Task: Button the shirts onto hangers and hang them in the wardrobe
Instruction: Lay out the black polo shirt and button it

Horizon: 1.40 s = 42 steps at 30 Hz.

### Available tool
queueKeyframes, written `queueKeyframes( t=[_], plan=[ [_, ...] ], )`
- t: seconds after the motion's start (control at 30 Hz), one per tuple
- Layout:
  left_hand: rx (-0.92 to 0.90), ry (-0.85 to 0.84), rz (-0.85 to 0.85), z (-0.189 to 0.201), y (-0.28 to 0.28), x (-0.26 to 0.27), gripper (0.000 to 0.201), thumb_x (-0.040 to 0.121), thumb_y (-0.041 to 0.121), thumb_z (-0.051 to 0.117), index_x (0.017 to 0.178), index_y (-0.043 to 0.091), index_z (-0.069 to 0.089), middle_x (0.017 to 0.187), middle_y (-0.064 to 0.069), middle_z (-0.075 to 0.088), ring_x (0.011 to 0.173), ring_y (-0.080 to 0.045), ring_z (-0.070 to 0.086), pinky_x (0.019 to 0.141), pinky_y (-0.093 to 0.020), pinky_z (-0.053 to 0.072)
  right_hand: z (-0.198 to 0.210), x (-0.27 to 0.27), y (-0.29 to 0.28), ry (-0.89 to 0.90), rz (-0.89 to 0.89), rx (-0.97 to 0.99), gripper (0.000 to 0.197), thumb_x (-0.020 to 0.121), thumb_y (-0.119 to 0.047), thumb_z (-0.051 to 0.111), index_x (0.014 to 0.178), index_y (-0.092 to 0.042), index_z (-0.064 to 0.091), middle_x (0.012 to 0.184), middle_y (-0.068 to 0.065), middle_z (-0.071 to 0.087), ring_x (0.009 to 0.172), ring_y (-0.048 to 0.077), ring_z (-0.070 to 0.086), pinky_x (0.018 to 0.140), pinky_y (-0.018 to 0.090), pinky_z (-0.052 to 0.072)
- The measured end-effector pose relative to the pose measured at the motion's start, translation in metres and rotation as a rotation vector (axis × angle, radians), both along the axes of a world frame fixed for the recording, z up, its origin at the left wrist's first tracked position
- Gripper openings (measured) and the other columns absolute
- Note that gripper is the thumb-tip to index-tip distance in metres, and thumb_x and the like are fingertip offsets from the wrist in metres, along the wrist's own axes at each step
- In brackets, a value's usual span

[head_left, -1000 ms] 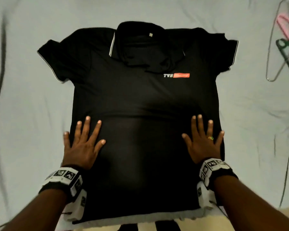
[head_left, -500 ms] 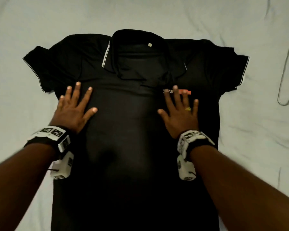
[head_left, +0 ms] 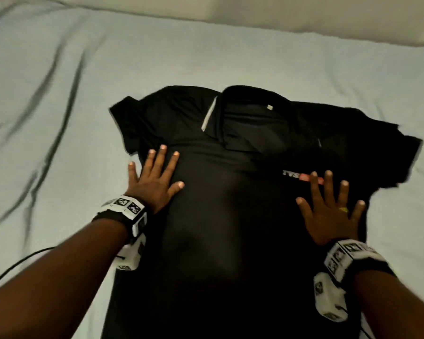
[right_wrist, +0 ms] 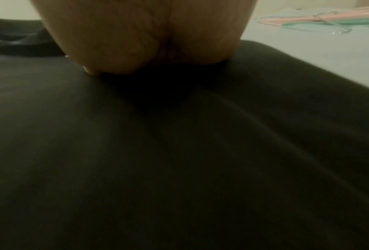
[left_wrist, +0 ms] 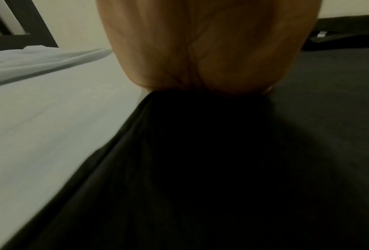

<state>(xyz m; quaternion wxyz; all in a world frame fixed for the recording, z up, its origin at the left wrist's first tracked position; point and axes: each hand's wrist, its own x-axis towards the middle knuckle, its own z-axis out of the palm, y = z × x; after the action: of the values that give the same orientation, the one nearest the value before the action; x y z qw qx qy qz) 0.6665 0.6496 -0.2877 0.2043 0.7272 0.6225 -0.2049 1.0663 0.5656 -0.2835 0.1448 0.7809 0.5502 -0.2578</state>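
1. Nearest: two bare forearms reach forward over the lower body of a black short-sleeved polo shirt [head_left: 233, 216], which lies flat, front up, on a pale grey bedsheet [head_left: 59, 118].
2. Left hand [head_left: 154, 184]: palm down, fingers straight and spread, pressing the shirt's left flank just below the sleeve; the little finger lies over the shirt's side edge, above the sheet. It grasps nothing.
3. Right hand [head_left: 328, 214]: palm down, fingers straight and fanned, flat on the chest, fingertips touching the white-and-red chest logo [head_left: 301, 176]. It grasps nothing; a yellow ring [head_left: 343, 209] shows on one finger.
4. Edges: bare sheet lies open to the left of the shirt, with long creases; a narrower strip shows to its right.
5. Beyond the hands: the collar with pale trim [head_left: 250, 118] lies open, both sleeves spread outward.
6. Right wrist view: pink and green wire hangers [right_wrist: 320, 20] lie on the sheet, well apart from the shirt.
7. Farthest: a cream wall [head_left: 304, 15] borders the sheet.
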Motion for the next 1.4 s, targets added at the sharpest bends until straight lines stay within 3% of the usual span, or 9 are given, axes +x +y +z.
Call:
queueKeyframes(
  t=[0.13, 0.2, 0.27, 0.4, 0.6, 0.8, 0.93, 1.13, 1.4],
  plan=[
    [0.324, -0.368, 0.071, 0.027, 0.021, -0.031, 0.068, 0.094, 0.026, 0.063, 0.155, 0.030, 0.034, 0.157, -0.005, 0.042, 0.141, -0.028, 0.042, 0.114, -0.058, 0.033, 0.041, -0.025, 0.018, -0.046, -0.103, 0.090, 0.051, 0.100, -0.050, 0.042, 0.149, -0.035, 0.041, 0.161, 0.005, 0.032, 0.150, 0.031, 0.023, 0.116, 0.069, -0.001],
    [0.560, -0.433, 0.335, 0.032, 0.035, -0.061, 0.053, 0.091, 0.017, 0.063, 0.143, 0.019, 0.050, 0.137, -0.011, 0.056, 0.124, -0.036, 0.052, 0.105, -0.050, 0.042, 0.060, -0.051, 0.044, -0.123, -0.100, 0.296, 0.035, 0.101, -0.040, 0.045, 0.110, -0.020, 0.072, 0.114, 0.017, 0.069, 0.120, 0.038, 0.057, 0.118, 0.061, 0.012],
    [0.571, -0.381, 0.600, 0.035, 0.049, -0.083, 0.048, 0.095, 0.030, 0.063, 0.139, 0.012, 0.052, 0.131, -0.015, 0.059, 0.122, -0.036, 0.052, 0.103, -0.045, 0.041, 0.074, -0.089, 0.083, -0.155, -0.056, 0.459, 0.040, 0.098, -0.040, 0.044, 0.089, -0.014, 0.073, 0.088, 0.018, 0.070, 0.095, 0.039, 0.064, 0.108, 0.053, 0.028],
    [0.261, -0.498, 0.775, 0.035, 0.069, -0.087, 0.043, 0.092, 0.051, 0.066, 0.114, 0.014, 0.062, 0.093, -0.002, 0.067, 0.092, -0.024, 0.062, 0.077, -0.031, 0.041, 0.067, -0.187, 0.174, 0.200, 0.242, 0.481, 0.027, 0.096, -0.033, 0.052, 0.093, -0.013, 0.070, 0.098, 0.018, 0.068, 0.094, 0.040, 0.063, 0.083, 0.044, 0.047],
    [0.259, -0.613, 0.927, 0.025, 0.069, -0.088, 0.014, 0.090, 0.029, 0.072, 0.083, 0.018, 0.067, 0.079, 0.006, 0.069, 0.086, -0.019, 0.067, 0.073, -0.028, 0.043, 0.048, -0.324, 0.271, 0.498, 0.688, 0.313, 0.036, 0.097, -0.017, 0.052, 0.132, -0.018, 0.059, 0.127, 0.013, 0.057, 0.119, 0.033, 0.055, 0.101, 0.042, 0.044],
    [0.143, -0.599, 0.997, 0.029, 0.051, -0.078, 0.040, 0.091, 0.042, 0.070, 0.118, 0.015, 0.060, 0.112, -0.004, 0.067, 0.110, -0.025, 0.061, 0.080, -0.027, 0.038, 0.042, -0.385, 0.313, 0.283, 0.905, 0.066, 0.033, 0.091, -0.010, 0.062, 0.123, -0.019, 0.065, 0.130, 0.012, 0.060, 0.119, 0.032, 0.056, 0.089, 0.032, 0.043],
    [0.157, -0.735, 1.071, 0.021, 0.040, -0.089, 0.013, 0.092, 0.023, 0.066, 0.102, 0.017, 0.071, 0.102, 0.003, 0.071, 0.101, -0.021, 0.066, 0.079, -0.027, 0.044, 0.049, -0.401, 0.323, 0.313, 0.874, 0.122, 0.024, 0.088, -0.007, 0.064, 0.111, -0.014, 0.070, 0.125, 0.010, 0.064, 0.114, 0.030, 0.058, 0.076, 0.022, 0.034],
    [0.116, -0.896, 1.123, 0.023, 0.040, -0.080, 0.031, 0.087, 0.049, 0.072, 0.101, 0.022, 0.069, 0.086, 0.004, 0.071, 0.083, -0.019, 0.067, 0.074, -0.030, 0.050, 0.040, -0.419, 0.325, 0.364, 0.797, 0.059, 0.019, 0.087, -0.004, 0.059, 0.098, -0.016, 0.069, 0.106, 0.006, 0.069, 0.083, 0.022, 0.063, 0.077, 0.029, 0.049],
    [0.278, -0.474, 1.004, 0.026, 0.039, -0.106, 0.017, 0.089, 0.031, 0.058, 0.077, 0.019, 0.058, 0.082, 0.003, 0.058, 0.076, -0.019, 0.050, 0.069, -0.030, 0.032, 0.027, -0.399, 0.318, 0.568, 0.669, 0.087, 0.044, 0.082, 0.003, 0.063, 0.120, -0.017, 0.068, 0.116, -0.002, 0.064, 0.100, 0.013, 0.065, 0.075, 0.018, 0.048]
  ],
)
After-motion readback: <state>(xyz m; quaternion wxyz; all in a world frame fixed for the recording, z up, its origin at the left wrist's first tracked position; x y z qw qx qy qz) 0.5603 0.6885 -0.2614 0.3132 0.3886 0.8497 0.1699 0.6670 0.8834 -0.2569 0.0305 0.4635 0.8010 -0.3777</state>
